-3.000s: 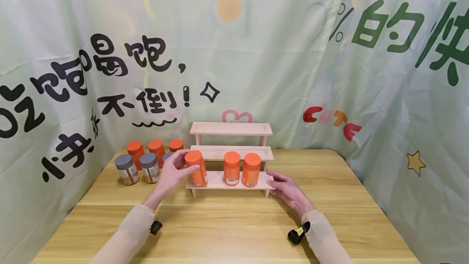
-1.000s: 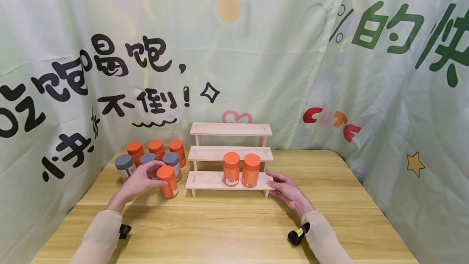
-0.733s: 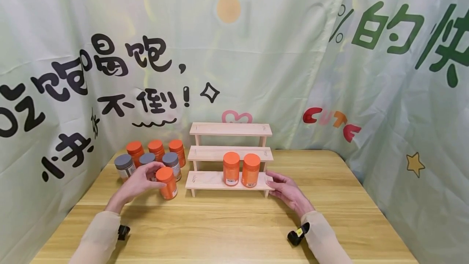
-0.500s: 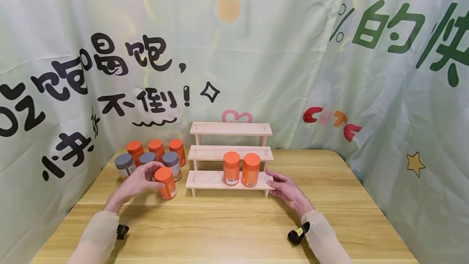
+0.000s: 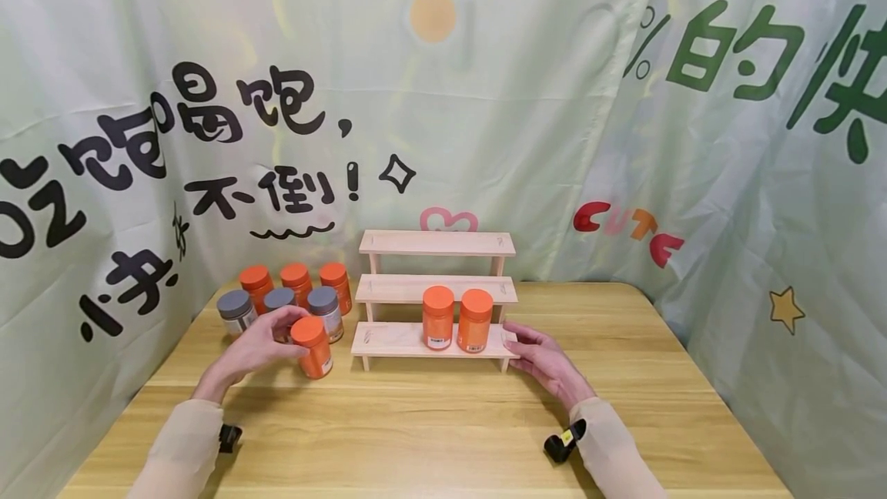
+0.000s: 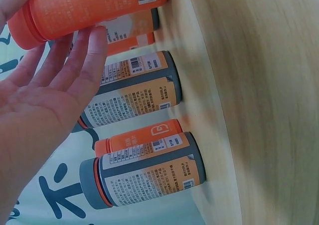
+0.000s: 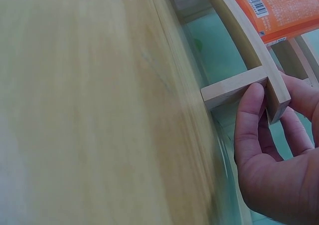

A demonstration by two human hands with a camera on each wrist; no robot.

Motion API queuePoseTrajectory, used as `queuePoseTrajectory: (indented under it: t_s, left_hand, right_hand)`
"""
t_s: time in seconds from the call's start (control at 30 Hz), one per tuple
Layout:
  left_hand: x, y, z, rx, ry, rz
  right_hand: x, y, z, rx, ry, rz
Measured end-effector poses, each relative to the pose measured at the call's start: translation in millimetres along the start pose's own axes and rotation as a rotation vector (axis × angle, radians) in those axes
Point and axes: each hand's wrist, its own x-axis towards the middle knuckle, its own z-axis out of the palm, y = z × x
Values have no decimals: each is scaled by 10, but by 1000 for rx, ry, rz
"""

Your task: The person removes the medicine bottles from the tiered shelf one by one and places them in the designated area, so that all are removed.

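Note:
My left hand holds an orange jar between thumb and fingers, low over the table in front of the grey-lidded jars. In the left wrist view the fingers lie along that jar. A three-tier wooden rack stands at the middle, with two orange jars upright on the right part of its bottom shelf. My right hand grips the right end of that shelf; the right wrist view shows its fingers around the shelf end and by a leg.
At the back left stand three orange-lidded jars behind three grey-lidded ones, one partly behind my left hand. The wooden table reaches back to a printed curtain. The rack's upper two shelves bear no jars.
My left hand has carried the third orange jar off the bottom shelf, to the left and toward the front, then slightly farther left. My right hand has stayed at the shelf end.

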Motion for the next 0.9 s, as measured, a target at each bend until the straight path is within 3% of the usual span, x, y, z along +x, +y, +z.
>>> queuePoseTrajectory:
  t_s: [0.17, 0.3, 0.53, 0.9]
  left_hand:
    - [0, 19, 8, 20, -20, -17]
    - [7, 39, 21, 43, 6, -32]
    - [28, 113, -18, 54, 128, -6]
    - [70, 294, 6, -117, 352, 72]
  right_hand:
    - [3, 12, -4, -4, 6, 5]
    - [3, 7, -2, 0, 6, 2]
    - [14, 2, -9, -4, -3, 4]
    - [5, -1, 1, 13, -12, 4]
